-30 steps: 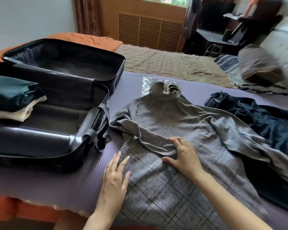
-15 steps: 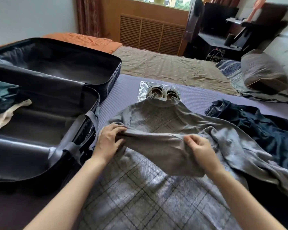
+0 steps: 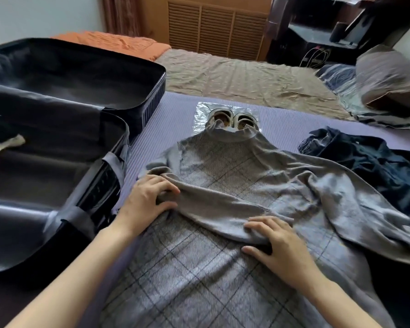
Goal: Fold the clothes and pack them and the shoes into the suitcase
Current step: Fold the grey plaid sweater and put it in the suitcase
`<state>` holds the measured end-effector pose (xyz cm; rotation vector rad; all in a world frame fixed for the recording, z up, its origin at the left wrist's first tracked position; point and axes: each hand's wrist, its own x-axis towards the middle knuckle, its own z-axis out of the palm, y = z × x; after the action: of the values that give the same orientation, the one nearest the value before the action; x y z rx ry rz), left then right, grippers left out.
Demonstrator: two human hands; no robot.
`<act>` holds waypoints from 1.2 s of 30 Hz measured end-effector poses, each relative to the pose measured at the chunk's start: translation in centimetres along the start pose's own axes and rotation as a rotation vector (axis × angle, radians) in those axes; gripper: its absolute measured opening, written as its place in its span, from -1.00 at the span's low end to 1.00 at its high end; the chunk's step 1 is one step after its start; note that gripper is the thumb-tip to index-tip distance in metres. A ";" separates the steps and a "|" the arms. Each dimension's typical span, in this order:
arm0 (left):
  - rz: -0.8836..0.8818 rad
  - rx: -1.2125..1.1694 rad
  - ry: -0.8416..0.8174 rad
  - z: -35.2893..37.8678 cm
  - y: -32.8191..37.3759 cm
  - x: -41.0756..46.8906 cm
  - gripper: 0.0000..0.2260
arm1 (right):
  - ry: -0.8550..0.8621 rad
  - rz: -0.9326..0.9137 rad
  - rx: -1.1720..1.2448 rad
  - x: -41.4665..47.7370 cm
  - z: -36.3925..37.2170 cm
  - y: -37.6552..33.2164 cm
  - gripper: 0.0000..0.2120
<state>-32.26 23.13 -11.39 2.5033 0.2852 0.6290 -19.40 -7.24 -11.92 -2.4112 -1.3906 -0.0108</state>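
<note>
A grey checked sweater (image 3: 223,268) lies spread on the purple mat in front of me. Its left sleeve (image 3: 213,204) is folded across the chest. My left hand (image 3: 149,197) grips the sleeve at its shoulder end, and my right hand (image 3: 277,242) presses and pinches the cuff end. A pair of shoes (image 3: 232,120) in a clear plastic bag sits just beyond the sweater's collar. The open black suitcase (image 3: 118,166) lies to the left, with folded clothes (image 3: 0,143) at its left edge. A dark navy garment (image 3: 374,166) is crumpled at the right.
The purple mat (image 3: 156,129) covers the near bed. Beyond it lie a tan sheet (image 3: 234,76) and an orange blanket (image 3: 109,41). A pillow (image 3: 388,74) rests at the far right. A slatted radiator cover (image 3: 213,27) and dark furniture stand at the back.
Both hands went from lying flat on the sweater to grasping the left sleeve, lifting it, then laying it lower across the chest. The camera moved closer.
</note>
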 end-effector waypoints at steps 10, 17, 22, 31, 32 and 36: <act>-0.078 -0.053 0.168 -0.7 -0.6 1.1 -0.90 | 0.253 0.131 0.258 1.6 -2.6 0.0 -0.70; -0.159 -0.054 0.194 -2.5 1.0 8.2 -0.79 | 0.300 0.263 0.508 6.0 -8.5 2.4 -0.85; -0.136 0.252 -0.130 -2.9 0.3 14.3 -0.71 | 0.050 0.406 0.413 9.3 -9.0 6.1 -0.82; -0.183 0.707 -0.248 0.3 -4.1 15.4 -0.39 | 0.051 0.403 -0.323 13.4 -3.2 8.8 -0.55; -0.261 0.674 -0.206 0.8 -4.4 14.6 -0.42 | 0.067 0.384 -0.308 13.1 -2.6 8.5 -0.52; -0.504 0.323 0.027 2.1 -3.9 11.6 -0.50 | 0.085 0.319 -0.180 11.0 -0.3 6.5 -0.53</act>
<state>-21.43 29.21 -10.72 2.5642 1.0598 0.4323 -8.23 -1.04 -11.59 -2.7205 -0.9939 -0.1621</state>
